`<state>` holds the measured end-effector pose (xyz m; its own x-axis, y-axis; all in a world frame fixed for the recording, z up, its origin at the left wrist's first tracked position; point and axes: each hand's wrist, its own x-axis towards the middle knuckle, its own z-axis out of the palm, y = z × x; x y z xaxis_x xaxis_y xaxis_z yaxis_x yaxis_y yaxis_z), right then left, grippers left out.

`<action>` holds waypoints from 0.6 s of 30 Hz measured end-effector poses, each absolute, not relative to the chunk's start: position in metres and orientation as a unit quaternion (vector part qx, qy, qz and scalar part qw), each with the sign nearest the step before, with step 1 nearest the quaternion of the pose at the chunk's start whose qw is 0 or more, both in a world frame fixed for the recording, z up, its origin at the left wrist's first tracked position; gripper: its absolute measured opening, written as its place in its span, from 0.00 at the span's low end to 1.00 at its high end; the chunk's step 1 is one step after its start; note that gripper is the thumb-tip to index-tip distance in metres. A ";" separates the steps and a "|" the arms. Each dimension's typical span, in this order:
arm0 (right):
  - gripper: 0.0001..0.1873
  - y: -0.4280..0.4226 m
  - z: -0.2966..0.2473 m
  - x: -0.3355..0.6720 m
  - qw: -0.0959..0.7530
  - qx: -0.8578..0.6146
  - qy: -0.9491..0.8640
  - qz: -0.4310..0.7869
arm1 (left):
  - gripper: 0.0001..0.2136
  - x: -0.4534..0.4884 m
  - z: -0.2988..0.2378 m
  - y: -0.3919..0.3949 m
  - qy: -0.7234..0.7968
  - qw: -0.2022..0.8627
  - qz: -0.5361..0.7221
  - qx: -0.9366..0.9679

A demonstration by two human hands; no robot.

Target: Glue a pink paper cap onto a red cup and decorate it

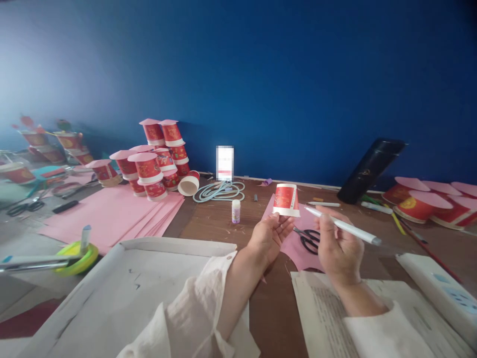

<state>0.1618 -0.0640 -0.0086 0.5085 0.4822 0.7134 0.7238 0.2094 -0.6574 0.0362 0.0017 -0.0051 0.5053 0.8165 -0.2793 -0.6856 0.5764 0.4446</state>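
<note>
My left hand point(269, 236) holds a red paper cup point(286, 199) upside down by its rim, lifted above the table. My right hand point(338, 244) is closed round a white pen point(345, 226), whose tip points left toward the cup's rim. Below the hands lies a pink paper sheet point(294, 246) with black scissors point(307, 238) on it. A small glue stick point(236, 211) stands upright just left of my left hand.
A pile of red cups with pink paper lids point(156, 159) stands on pink sheets point(112, 214) at the left. More lidded cups point(428, 201) lie right, next to a black cylinder point(370, 169). A coiled cable point(219, 191), white cardboard point(149, 278), printed pages point(328, 318) and a tape roll point(76, 256) surround me.
</note>
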 end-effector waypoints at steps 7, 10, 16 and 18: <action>0.19 -0.063 -0.009 0.162 0.631 -0.616 -0.469 -0.057 | 0.08 0.035 -0.002 0.001 0.242 0.860 0.430 0.133; 0.20 -0.062 -0.010 0.162 0.633 -0.625 -0.456 -0.039 | 0.08 0.036 -0.003 0.001 0.243 0.856 0.434 0.141; 0.21 -0.061 -0.009 0.161 0.648 -0.615 -0.448 -0.028 | 0.06 0.038 -0.006 0.002 0.240 0.840 0.457 0.168; 0.21 -0.062 -0.009 0.161 0.650 -0.613 -0.448 -0.025 | 0.04 0.039 -0.010 0.004 0.247 0.829 0.468 0.179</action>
<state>0.1608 -0.0622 -0.0088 0.5974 0.5166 0.6134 0.5825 0.2462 -0.7747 0.0388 0.0036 -0.0097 0.4397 0.8647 -0.2429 -0.6878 0.4981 0.5281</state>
